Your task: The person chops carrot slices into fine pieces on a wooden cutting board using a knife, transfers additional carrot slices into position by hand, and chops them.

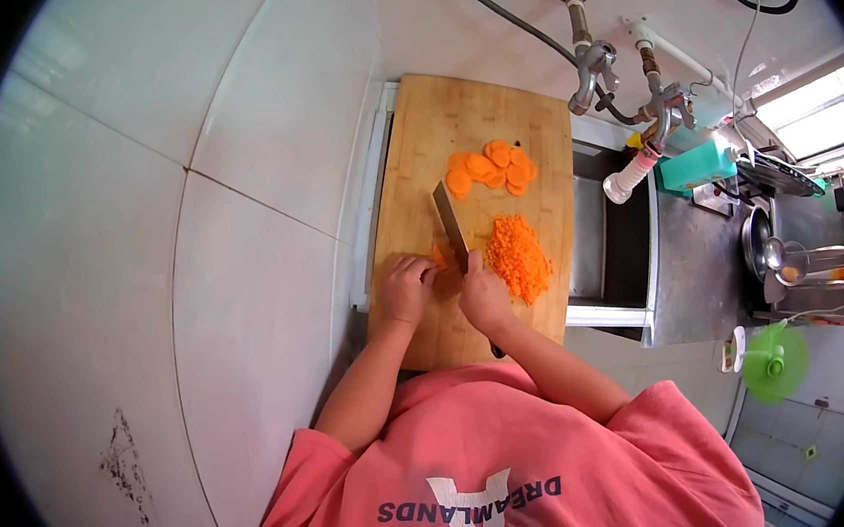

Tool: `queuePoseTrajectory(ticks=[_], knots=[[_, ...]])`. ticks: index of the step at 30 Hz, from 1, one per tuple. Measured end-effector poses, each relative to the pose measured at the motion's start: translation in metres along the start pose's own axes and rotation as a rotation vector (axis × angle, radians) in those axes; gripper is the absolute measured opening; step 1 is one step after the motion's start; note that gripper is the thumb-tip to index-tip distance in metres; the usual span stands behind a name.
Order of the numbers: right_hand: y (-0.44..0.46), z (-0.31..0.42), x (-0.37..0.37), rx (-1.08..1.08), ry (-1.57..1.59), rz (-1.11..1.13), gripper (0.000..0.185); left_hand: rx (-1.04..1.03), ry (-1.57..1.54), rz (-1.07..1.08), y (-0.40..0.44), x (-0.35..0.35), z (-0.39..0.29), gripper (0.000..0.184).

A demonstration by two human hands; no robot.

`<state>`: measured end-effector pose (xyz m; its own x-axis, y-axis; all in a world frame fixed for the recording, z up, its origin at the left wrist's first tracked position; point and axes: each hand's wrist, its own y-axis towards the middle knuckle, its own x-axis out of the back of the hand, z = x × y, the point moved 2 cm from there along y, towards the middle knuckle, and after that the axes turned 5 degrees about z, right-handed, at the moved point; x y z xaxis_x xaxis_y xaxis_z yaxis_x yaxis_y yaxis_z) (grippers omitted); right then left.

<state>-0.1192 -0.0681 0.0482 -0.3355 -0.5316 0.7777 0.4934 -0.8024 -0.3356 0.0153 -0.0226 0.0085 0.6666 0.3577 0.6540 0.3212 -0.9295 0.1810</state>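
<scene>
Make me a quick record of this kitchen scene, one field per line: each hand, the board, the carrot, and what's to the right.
Left hand: at a small carrot piece, beside the knife
Right hand: gripping the knife's handle
Cutting board: wooden, beneath both hands
Carrot slices: thin, toward the board's far end
Chopped carrot: heap right of the knife
Right of board: sink, teal container

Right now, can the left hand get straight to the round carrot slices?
Probably not: the knife in the right hand crosses the direct line from the left hand to the slices. Around its tip looks free.
</scene>
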Motion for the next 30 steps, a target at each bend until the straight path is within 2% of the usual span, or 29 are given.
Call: queuePoseTrajectory(ticks=[2, 6, 8, 14, 19, 22, 27, 30], knots=[[-0.003, 0.005, 0.008, -0.050, 0.029, 0.012, 0.021, 0.039, 0.007, 0.029, 0.000, 0.002, 0.000, 0.009], [-0.007, 0.010, 0.010, -0.007, 0.038, -0.020, 0.022, 0.006, -0.001, 0.008, 0.000, -0.001, 0.002, 0.009], [-0.005, 0.008, 0.007, -0.030, -0.052, 0.025, 0.043, -0.008, -0.017, -0.008, 0.000, -0.002, 0.003, 0.009], [-0.005, 0.004, -0.006, -0.005, -0.055, 0.015, 0.040, -0.031, 0.017, -0.027, -0.001, -0.002, 0.002, 0.009], [-0.005, 0.012, -0.006, -0.004, -0.007, 0.019, 0.036, -0.194, 0.104, -0.032, -0.002, 0.006, -0.007, 0.015], [-0.004, 0.013, -0.005, -0.002, 0.022, 0.011, 0.034, -0.221, 0.141, -0.014, -0.003, 0.007, -0.010, 0.019], [-0.003, 0.012, -0.003, -0.029, 0.028, 0.022, 0.033, -0.198, 0.167, -0.002, -0.006, 0.003, -0.007, 0.020], [-0.005, 0.014, 0.003, -0.039, 0.037, -0.005, 0.023, -0.201, 0.181, -0.019, -0.006, -0.001, -0.003, 0.019]])
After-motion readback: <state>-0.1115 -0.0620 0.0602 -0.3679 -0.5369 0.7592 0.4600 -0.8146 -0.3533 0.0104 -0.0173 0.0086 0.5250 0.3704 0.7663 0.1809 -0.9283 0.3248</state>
